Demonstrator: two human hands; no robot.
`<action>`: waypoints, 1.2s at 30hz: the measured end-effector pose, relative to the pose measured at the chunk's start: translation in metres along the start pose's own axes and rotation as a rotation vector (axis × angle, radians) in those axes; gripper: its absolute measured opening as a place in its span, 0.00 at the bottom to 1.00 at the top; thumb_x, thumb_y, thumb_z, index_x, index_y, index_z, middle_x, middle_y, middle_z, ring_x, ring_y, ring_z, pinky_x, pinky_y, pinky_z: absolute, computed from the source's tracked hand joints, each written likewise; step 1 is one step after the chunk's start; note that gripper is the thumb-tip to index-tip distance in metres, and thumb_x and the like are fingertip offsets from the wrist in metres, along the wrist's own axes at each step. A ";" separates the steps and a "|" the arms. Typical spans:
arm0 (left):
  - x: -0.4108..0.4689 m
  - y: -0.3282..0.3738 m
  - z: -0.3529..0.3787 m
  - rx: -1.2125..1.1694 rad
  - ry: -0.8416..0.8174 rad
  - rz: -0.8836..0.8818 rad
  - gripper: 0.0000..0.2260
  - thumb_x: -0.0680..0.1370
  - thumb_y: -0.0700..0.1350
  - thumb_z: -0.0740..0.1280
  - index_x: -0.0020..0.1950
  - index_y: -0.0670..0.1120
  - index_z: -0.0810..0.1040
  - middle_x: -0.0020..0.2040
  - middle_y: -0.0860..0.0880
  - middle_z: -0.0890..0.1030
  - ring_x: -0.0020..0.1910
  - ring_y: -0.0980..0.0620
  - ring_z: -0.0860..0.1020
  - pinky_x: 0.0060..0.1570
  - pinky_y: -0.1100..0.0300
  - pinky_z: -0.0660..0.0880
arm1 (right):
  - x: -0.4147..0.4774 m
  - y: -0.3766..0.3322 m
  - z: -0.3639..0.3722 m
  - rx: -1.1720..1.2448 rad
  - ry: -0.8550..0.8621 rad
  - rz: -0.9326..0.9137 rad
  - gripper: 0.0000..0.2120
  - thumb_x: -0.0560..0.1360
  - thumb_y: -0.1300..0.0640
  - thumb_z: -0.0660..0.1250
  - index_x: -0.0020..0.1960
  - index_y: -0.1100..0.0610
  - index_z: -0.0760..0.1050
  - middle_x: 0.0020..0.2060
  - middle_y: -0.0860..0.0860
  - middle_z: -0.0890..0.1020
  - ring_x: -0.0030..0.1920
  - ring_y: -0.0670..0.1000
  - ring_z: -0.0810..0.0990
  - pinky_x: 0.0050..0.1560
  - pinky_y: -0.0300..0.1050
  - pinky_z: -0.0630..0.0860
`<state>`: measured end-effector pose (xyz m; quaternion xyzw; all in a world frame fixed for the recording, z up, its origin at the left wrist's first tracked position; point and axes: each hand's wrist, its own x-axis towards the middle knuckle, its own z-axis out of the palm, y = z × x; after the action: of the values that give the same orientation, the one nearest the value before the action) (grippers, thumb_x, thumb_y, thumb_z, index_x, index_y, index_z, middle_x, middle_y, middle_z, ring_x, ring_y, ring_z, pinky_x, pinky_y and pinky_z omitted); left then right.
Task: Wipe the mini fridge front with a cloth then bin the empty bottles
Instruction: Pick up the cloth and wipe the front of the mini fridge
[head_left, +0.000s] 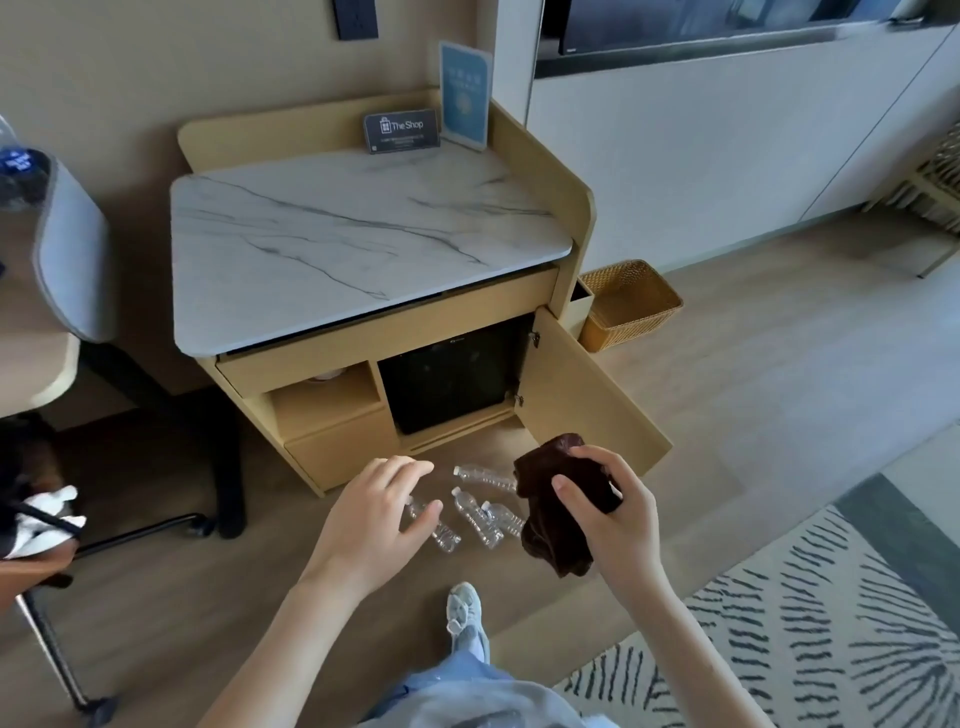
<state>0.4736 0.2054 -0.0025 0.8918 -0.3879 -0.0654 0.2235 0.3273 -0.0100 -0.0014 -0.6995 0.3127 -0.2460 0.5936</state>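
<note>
1. Dark brown cloth (556, 499), bunched. Your right hand (613, 514) has its fingers (592, 457) curled over the top and the thumb pressed against the near side, so the grip is closed; a loose tail hangs below the palm. Held wadded like this, it looks ready to serve as a pad for wiping.
2. Your left hand (379, 514), empty. The fingers are spread and slightly bent, palm down, above the floor and apart from everything; in view they overlap one bottle without holding it.
3. Clear plastic bottles (480, 512), four, capped, lying on their sides on the wooden floor (208, 597) between your hands, just in front of the cabinet. Gathered there, they seem staged for binning.
4. Black mini fridge (449, 379), set in the right-hand bay of the cabinet (332, 415). The cabinet door (587, 395) stands swung open to the right, which leaves the fridge front exposed for the cloth.
5. Woven basket (631, 306), on the floor beside the cabinet beyond the open door, well apart from the bottles. It is the likely bin.
6. Judgement: wiping looks not yet begun, since the cloth is clear of the fridge.
</note>
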 end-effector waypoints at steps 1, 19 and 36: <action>0.011 -0.006 0.003 -0.008 0.000 -0.006 0.21 0.79 0.56 0.60 0.65 0.45 0.78 0.60 0.53 0.79 0.60 0.52 0.76 0.58 0.60 0.73 | 0.010 -0.001 0.004 -0.008 -0.004 -0.005 0.14 0.72 0.60 0.76 0.53 0.45 0.81 0.46 0.40 0.83 0.48 0.42 0.83 0.41 0.35 0.80; 0.139 -0.044 -0.009 -0.001 0.134 -0.140 0.18 0.79 0.50 0.68 0.66 0.44 0.77 0.61 0.49 0.80 0.62 0.48 0.76 0.59 0.54 0.75 | 0.184 -0.014 0.055 -0.213 -0.223 -0.103 0.15 0.73 0.54 0.76 0.55 0.39 0.78 0.52 0.37 0.81 0.55 0.43 0.80 0.53 0.47 0.82; 0.156 0.044 0.038 0.045 0.276 -0.326 0.18 0.78 0.51 0.68 0.64 0.43 0.78 0.59 0.48 0.81 0.60 0.50 0.79 0.59 0.57 0.76 | 0.258 0.012 0.017 -0.215 -0.602 -0.066 0.16 0.73 0.54 0.75 0.58 0.41 0.78 0.54 0.40 0.79 0.55 0.45 0.79 0.53 0.50 0.83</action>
<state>0.5412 0.0537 -0.0080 0.9480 -0.2056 0.0307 0.2411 0.5142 -0.1884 -0.0230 -0.8095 0.1242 -0.0125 0.5737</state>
